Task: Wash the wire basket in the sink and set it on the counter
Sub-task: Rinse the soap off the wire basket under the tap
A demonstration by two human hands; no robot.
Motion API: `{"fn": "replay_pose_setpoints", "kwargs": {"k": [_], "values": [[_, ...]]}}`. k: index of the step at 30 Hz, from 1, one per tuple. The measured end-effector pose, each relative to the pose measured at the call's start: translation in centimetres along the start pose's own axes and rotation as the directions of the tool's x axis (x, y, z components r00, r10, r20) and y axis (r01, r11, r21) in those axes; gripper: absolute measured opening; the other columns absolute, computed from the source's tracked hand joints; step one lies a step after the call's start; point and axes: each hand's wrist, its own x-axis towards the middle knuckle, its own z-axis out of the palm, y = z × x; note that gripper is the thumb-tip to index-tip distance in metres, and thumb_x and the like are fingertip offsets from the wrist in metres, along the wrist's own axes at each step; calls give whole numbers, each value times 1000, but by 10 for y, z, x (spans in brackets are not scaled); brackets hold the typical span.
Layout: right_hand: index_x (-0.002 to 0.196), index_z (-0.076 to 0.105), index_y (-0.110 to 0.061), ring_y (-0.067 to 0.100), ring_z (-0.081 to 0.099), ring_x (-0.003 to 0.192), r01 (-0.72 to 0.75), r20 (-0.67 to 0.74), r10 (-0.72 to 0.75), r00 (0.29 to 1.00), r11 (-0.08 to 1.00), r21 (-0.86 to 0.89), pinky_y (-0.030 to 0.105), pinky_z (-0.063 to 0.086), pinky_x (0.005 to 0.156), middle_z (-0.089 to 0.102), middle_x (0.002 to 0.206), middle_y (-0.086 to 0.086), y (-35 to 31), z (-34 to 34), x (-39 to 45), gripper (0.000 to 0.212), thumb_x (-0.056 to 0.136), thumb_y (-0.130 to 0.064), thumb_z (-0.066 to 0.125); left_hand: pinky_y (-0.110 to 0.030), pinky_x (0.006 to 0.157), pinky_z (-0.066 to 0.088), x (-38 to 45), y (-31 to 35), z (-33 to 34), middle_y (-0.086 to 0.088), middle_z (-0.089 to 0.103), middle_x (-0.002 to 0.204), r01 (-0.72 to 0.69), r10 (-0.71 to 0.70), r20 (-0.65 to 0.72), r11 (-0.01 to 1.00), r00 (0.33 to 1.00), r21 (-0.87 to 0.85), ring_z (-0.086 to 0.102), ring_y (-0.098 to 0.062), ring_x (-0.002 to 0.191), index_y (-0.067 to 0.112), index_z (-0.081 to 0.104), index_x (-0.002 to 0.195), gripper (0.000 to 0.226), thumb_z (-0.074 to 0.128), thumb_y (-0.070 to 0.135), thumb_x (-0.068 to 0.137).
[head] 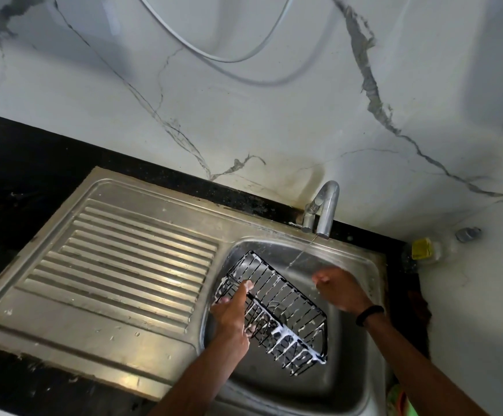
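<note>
A black wire basket (pixel 286 307), streaked with white soap foam, lies tilted inside the steel sink bowl (pixel 355 349). My left hand (pixel 233 310) grips the basket's near left rim, fingers curled around the wires. My right hand (pixel 338 288) hovers over the bowl just right of the basket, blurred, fingers loosely apart, holding nothing; a black band circles its wrist. A thin stream of water falls from the tap (pixel 323 210) into the bowl between the basket and my right hand.
The sink's ribbed steel drainboard (pixel 124 265) stretches to the left. Black stone counter (pixel 19 187) surrounds the sink. A yellow sponge (pixel 422 249) sits in a holder at the back right. A marble-patterned wall rises behind, with a white hose hanging on it.
</note>
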Motion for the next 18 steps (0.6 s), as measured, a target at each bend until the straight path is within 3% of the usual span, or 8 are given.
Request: {"fn": "replay_pose_setpoints", "kwargs": {"k": [2, 5, 7, 9, 11, 12, 15, 18], "values": [[110, 76, -11, 9, 67, 99, 42, 46, -43, 998, 999, 33, 1, 41, 76, 74, 114, 5, 9, 7, -14, 27, 101, -11, 50, -52, 91, 58, -1, 4, 6, -9, 54, 136, 71, -66, 70, 995, 995, -64, 55, -25, 104, 15, 60, 132, 75, 89, 45, 70], [112, 71, -21, 0, 67, 95, 86, 105, -105, 989, 982, 166, 15, 53, 87, 73, 110, -7, 12, 4, -39, 21, 104, -19, 53, -46, 71, 58, -4, 11, 17, -8, 50, 139, 118, -110, 104, 990, 988, -73, 53, -24, 94, 17, 49, 144, 88, 87, 47, 70], [103, 71, -28, -2, 69, 88, 93, 71, -114, 991, 963, 252, 22, 56, 84, 74, 97, -15, 5, -1, -55, 18, 104, -34, 54, -43, 63, 55, -5, 16, 25, -10, 47, 145, 146, -139, 102, 987, 985, -65, 54, -28, 99, 22, 39, 154, 102, 87, 51, 69], [101, 73, -24, -1, 70, 82, 158, 15, -170, 985, 939, 305, 20, 55, 76, 74, 88, -17, -4, -4, -70, 29, 99, -47, 55, -53, 77, 57, -4, 20, 33, -13, 42, 155, 183, -177, 103, 982, 979, -50, 52, -37, 122, 24, 32, 158, 112, 88, 54, 66], [98, 72, -26, 2, 69, 84, 234, -11, -242, 970, 925, 298, 21, 54, 77, 73, 89, -17, -10, -4, -78, 30, 99, -50, 56, -67, 102, 47, -5, 25, 41, -14, 33, 163, 214, -207, 119, 976, 971, -50, 42, -43, 140, 22, 31, 160, 115, 88, 56, 66], [96, 71, -27, 5, 68, 84, 269, -20, -274, 961, 923, 277, 23, 54, 78, 71, 89, -16, -9, -3, -78, 24, 100, -47, 57, -70, 107, 42, -7, 29, 43, -14, 29, 166, 220, -212, 138, 974, 968, -51, 38, -45, 144, 22, 30, 160, 114, 88, 56, 68], [95, 68, -26, 11, 68, 81, 314, -61, -310, 949, 911, 267, 31, 55, 77, 69, 87, -12, -1, -2, -73, 12, 101, -29, 58, -72, 112, 34, -14, 39, 47, -15, 23, 169, 227, -215, 192, 973, 958, -44, 31, -45, 149, 20, 27, 161, 108, 84, 55, 76], [92, 68, -21, 6, 69, 74, 312, -126, -288, 949, 913, 264, 29, 55, 72, 70, 82, -9, 4, -2, -63, 13, 100, -18, 59, -71, 111, 37, -16, 41, 46, -14, 20, 169, 206, -189, 254, 977, 949, -45, 29, -47, 149, 22, 37, 157, 96, 81, 59, 80]]}}
